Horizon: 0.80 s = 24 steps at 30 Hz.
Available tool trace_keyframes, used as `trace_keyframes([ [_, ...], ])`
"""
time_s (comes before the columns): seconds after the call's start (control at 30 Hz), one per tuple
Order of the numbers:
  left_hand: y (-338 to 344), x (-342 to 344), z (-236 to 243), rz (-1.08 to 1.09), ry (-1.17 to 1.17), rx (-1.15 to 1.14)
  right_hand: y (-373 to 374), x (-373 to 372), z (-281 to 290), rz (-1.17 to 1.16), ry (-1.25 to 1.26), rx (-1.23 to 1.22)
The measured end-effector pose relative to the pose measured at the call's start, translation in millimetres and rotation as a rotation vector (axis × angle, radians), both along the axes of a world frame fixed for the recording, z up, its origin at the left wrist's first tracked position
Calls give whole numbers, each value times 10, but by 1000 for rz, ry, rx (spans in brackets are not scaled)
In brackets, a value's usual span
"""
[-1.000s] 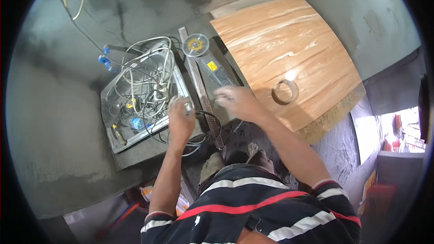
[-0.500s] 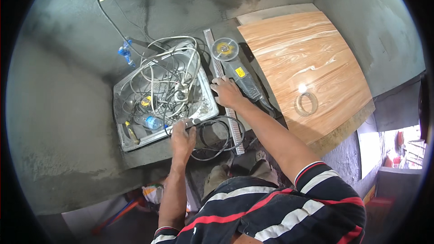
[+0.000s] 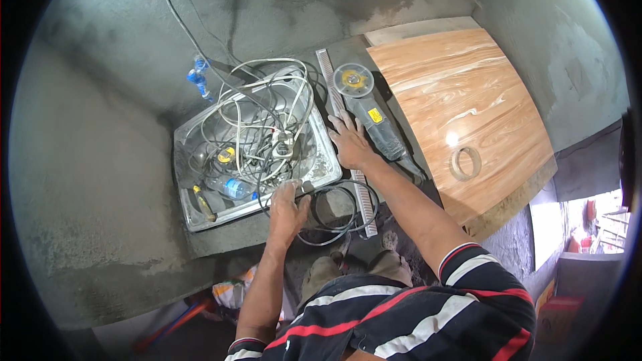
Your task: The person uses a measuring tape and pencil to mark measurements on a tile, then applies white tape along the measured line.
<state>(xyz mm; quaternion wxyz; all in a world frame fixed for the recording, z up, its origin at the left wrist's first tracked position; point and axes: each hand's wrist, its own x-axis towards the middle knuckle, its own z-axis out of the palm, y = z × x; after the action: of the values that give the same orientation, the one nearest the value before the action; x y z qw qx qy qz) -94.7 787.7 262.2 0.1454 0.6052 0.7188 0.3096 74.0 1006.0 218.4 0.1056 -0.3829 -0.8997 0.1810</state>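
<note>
A grey sink basin (image 3: 328, 160) stands on the rough cement ledge with tangled white and dark cables (image 3: 257, 147) inside. My left hand (image 3: 289, 214) rests its fingertips at the basin's front rim, thumb apart, beside a looped black cable (image 3: 324, 241). My right hand (image 3: 352, 144) lies with spread fingers by the basin's right edge, over a long slotted metal strip (image 3: 364, 207). Just right of it lies an angle grinder (image 3: 381, 134) with a clear disc guard (image 3: 353, 80). Neither hand visibly holds anything. The basin also contains a plastic bottle (image 3: 237, 188), a yellow-handled tool (image 3: 204, 204) and a yellow tape measure (image 3: 226, 155).
To the right lies a wood-patterned panel (image 3: 461, 87) with a roll of tape (image 3: 466, 164) on it. A blue tap (image 3: 198, 79) sticks out of the cement wall behind the basin. Bags (image 3: 234, 294) lie below the ledge, and a cable (image 3: 175, 13) hangs from above.
The whole view has shifted, so things sit slightly further right and lower. My right hand has flattened and spread its fingers over the strip; my left stays at the front rim.
</note>
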Motion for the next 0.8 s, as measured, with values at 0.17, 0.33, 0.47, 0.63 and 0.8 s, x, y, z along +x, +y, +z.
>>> trace_keyframes([
  [0.17,7,98,85,3,78,-13,40,-15,3,-17,-4,-8],
  [0.33,16,89,92,6,157,-74,32,-41,99,-8,-56,-41],
  [0.47,14,129,25,7,189,-45,60,-14,22,-35,24,-10],
  [0.63,-31,125,-8,51,203,7,84,-82,-134,-86,224,48],
  [0.8,122,129,-12,-33,143,14,218,150,-397,-244,497,308],
])
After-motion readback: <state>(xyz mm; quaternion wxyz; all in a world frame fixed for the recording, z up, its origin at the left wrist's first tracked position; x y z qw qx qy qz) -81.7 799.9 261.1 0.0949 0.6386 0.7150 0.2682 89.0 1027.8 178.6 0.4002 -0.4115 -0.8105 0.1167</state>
